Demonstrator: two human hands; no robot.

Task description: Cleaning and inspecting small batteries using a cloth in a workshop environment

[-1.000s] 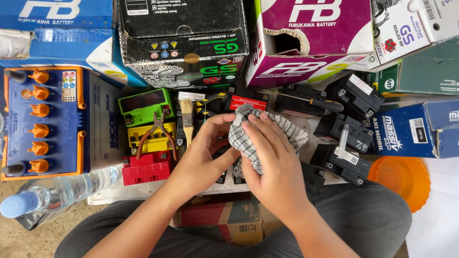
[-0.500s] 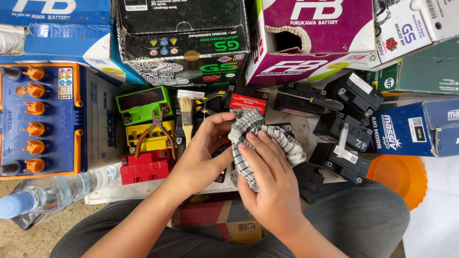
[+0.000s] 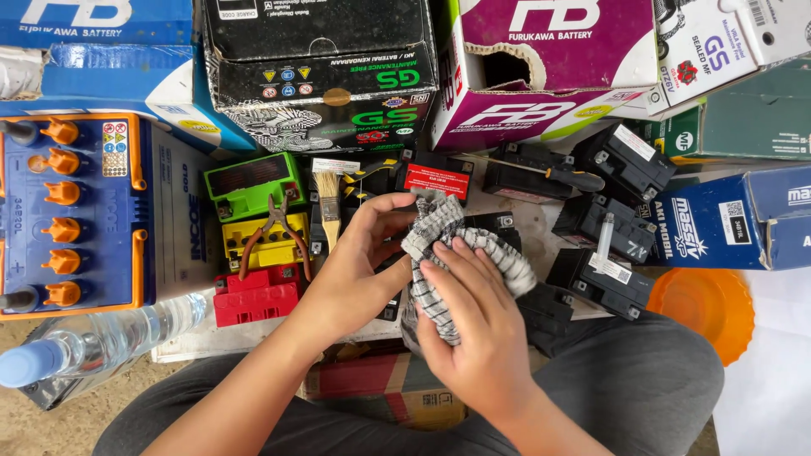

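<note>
Nearest the camera, both forearms reach forward over the knees and a cardboard box (image 3: 397, 393) lying between them. The right hand (image 3: 473, 325) lies palm down, fingers stretched and slightly spread, pressing the checked cloth (image 3: 460, 253) against something beneath it (what lies under the cloth is hidden). The left hand (image 3: 359, 262) comes in from the left, curled, thumb and fingertips pinching the cloth's upper left edge, while its palm appears to cup a small black object; whether it truly grips that object cannot be told. The cloth sits bunched between the two hands, over the middle of the work board.

Left of the hands, pliers (image 3: 274, 232) lie across a yellow battery (image 3: 266, 245), with a red battery (image 3: 258, 295) below and a green battery (image 3: 253, 184) above. A brush (image 3: 328, 203) stands just beside them. A clear bottle (image 3: 93, 342) lies at the lower left, and a large blue battery (image 3: 76, 215) with orange caps sits beyond it.

To the right, several black batteries (image 3: 604, 283) cluster near an orange bowl (image 3: 701, 308). A screwdriver (image 3: 557, 176) rests farther back. Stacked cartons (image 3: 321, 76) line the far edge.
</note>
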